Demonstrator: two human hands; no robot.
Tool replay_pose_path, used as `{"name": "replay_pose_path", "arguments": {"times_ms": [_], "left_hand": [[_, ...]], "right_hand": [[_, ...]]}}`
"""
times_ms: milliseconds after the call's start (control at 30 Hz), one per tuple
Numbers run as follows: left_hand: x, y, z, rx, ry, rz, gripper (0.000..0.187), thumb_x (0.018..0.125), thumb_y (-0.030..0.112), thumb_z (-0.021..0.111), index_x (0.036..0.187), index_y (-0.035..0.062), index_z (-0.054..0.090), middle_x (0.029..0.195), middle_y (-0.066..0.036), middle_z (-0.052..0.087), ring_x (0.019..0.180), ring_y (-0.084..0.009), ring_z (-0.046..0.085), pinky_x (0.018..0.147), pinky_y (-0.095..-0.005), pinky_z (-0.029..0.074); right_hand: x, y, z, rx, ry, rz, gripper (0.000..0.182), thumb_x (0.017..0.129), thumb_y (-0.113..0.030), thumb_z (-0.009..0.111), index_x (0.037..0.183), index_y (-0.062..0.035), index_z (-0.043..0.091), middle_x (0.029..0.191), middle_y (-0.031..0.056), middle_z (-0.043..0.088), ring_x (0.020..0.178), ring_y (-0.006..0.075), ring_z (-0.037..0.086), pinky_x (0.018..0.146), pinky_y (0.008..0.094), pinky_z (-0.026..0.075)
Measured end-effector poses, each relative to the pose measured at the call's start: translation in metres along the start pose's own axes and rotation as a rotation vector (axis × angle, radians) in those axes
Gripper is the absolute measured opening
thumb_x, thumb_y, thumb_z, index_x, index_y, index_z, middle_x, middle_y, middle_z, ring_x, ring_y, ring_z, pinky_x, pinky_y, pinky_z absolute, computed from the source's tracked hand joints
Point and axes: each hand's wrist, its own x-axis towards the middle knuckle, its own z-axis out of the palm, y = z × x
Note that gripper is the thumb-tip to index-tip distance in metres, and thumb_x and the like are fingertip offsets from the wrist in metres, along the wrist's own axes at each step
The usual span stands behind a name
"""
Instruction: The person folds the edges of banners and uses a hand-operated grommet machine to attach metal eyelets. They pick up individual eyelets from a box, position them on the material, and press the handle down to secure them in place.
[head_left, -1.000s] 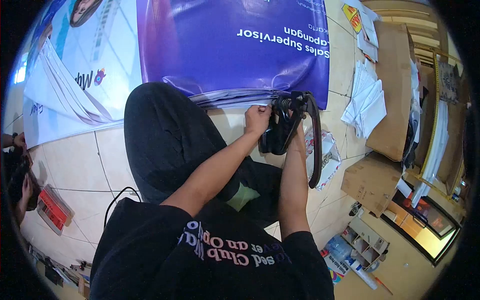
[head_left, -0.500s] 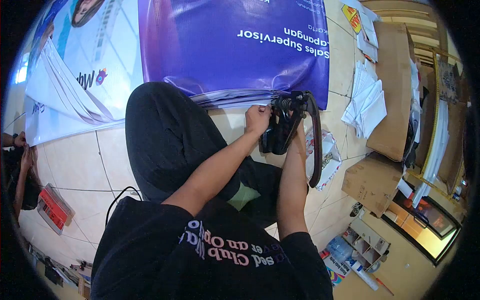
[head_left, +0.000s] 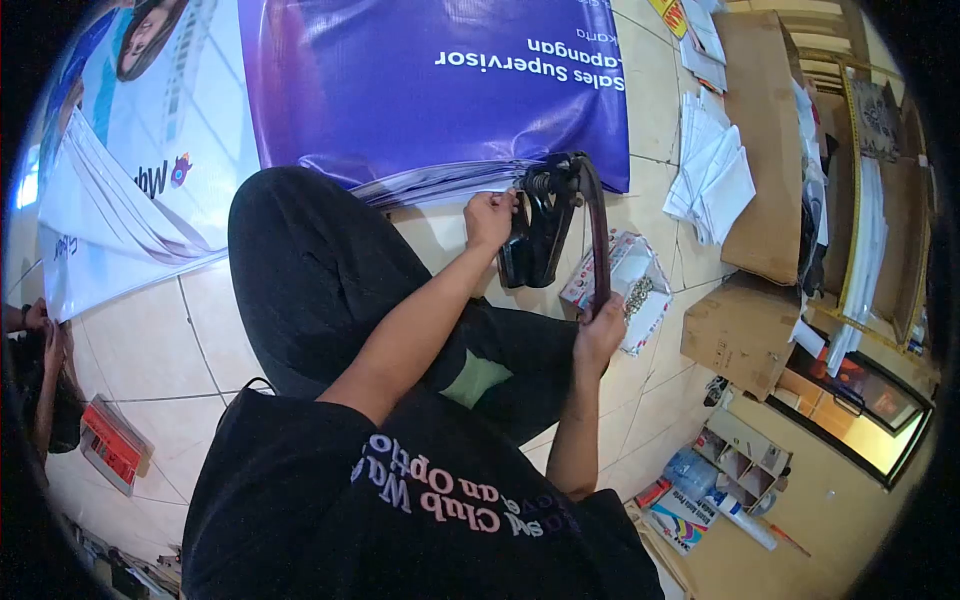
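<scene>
A black hand-lever eyelet press [head_left: 540,235] stands on the floor at the edge of a purple printed vinyl banner [head_left: 450,110]. The banner's near edge is bunched in folds and reaches into the head of the press. My left hand [head_left: 490,220] is closed at that edge, right beside the press head, fingertips pinching the banner. My right hand [head_left: 600,338] is wrapped round the low end of the long curved lever [head_left: 598,230]. Close by lies an open patterned box [head_left: 650,315] with small metal eyelets [head_left: 638,296] in it.
A white banner [head_left: 140,210] spreads to the left, where another person's hands [head_left: 45,330] touch its corner. Folded white sheets [head_left: 710,170] and cardboard boxes [head_left: 740,335] stand to the right. A red-and-grey box [head_left: 112,445] sits on the tiles at left.
My right hand has come out from behind the press and now grips the lever's end. My left hand stays at the banner edge. The whole view has shifted slightly.
</scene>
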Motion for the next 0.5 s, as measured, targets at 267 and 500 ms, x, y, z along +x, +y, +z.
{"name": "replay_pose_path", "arguments": {"times_ms": [267, 500], "left_hand": [[-0.006, 0.005, -0.005, -0.016, -0.014, -0.032, 0.026, 0.086, 0.023, 0.064, 0.075, -0.0006, 0.067, 0.072, -0.012, 0.069, 0.066, -0.0207, 0.067, 0.066, -0.0330, 0.051], [-0.009, 0.070, -0.035, 0.336, 0.048, 0.126, 0.019, 0.083, 0.019, 0.057, 0.087, 0.0028, 0.067, 0.077, -0.018, 0.066, 0.076, -0.0395, 0.063, 0.071, -0.0431, 0.049]], "right_hand": [[-0.004, 0.029, 0.038, 0.254, 0.153, 0.052, 0.051, 0.101, -0.037, 0.033, 0.077, 0.0014, 0.056, 0.062, 0.0014, 0.050, 0.053, 0.0091, 0.044, 0.048, 0.0227, 0.034], [-0.002, 0.034, 0.039, 0.244, 0.123, -0.002, 0.047, 0.101, -0.037, 0.031, 0.075, -0.0038, 0.051, 0.062, 0.0002, 0.046, 0.051, 0.0080, 0.042, 0.045, 0.0215, 0.031]]}}
